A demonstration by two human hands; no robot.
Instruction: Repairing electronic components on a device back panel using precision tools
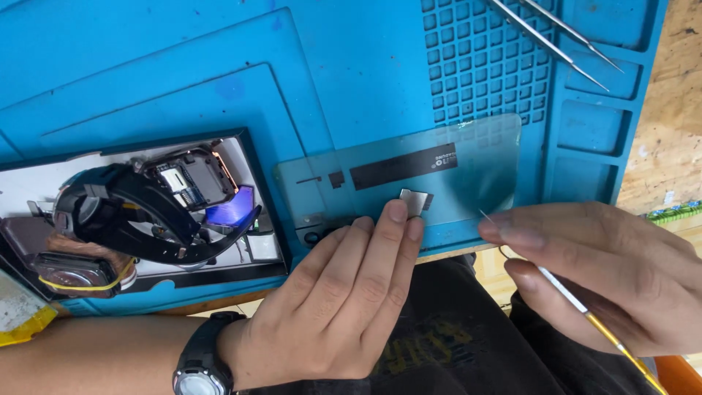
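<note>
Left hand (344, 292) lies flat, fingers together, fingertips (397, 212) pressing the near edge of a clear rectangular plastic sheet (475, 157) and touching a small grey metal square plate (411, 201) on it. It pins rather than grips. Right hand (585, 271), lower right of frame, pinches a thin brush-like tool with a gold ferrule and white handle (585, 311) between thumb and forefinger, its fine tip just right of the plate.

The sheet sits centre frame on a blue silicone work mat (351, 66), carrying a black rectangular sticker strip (402, 166) and a small black square (336, 178).

My read: sheet is light, flexible and slippery, so hold it flat at the edge. The plate is tiny, stiff and thin; lift it by an edge.

Metal tweezers (556, 36) lie at upper right on the mat's grid section. At left, an opened device with black ribbon cables and a shielded board (146, 212). Black wristwatch (201, 362) on the left wrist.
</note>
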